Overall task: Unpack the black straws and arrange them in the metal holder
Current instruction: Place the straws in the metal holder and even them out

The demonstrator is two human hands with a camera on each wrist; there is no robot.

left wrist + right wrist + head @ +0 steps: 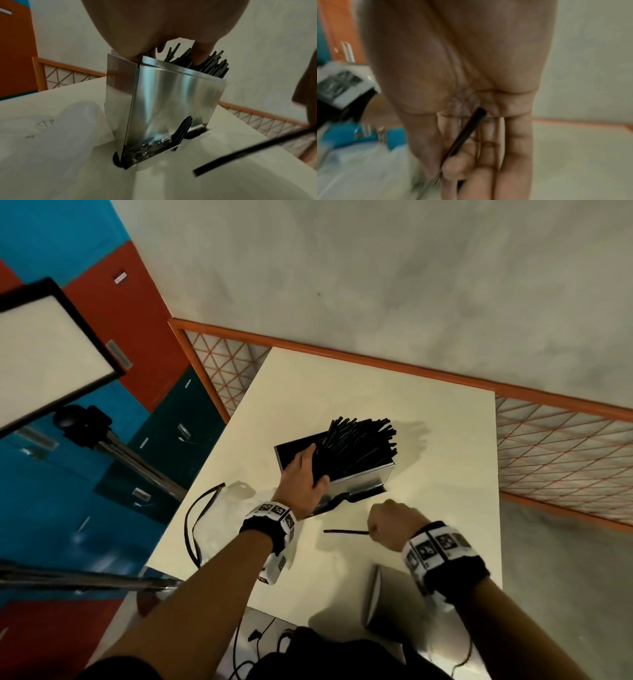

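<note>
A shiny metal holder stands on the white table, packed with black straws that fan up and to the right. My left hand grips the bundle at the holder's near-left rim, fingers curled round the straws. To the right and nearer me, my right hand pinches a single black straw that points left, level above the table. A crumpled clear plastic wrapper lies left of the holder.
A black strap loop lies at the table's left edge. A grey flat object stands at the near edge. An orange mesh fence borders the table behind and right. A light panel on a stand rises at the left.
</note>
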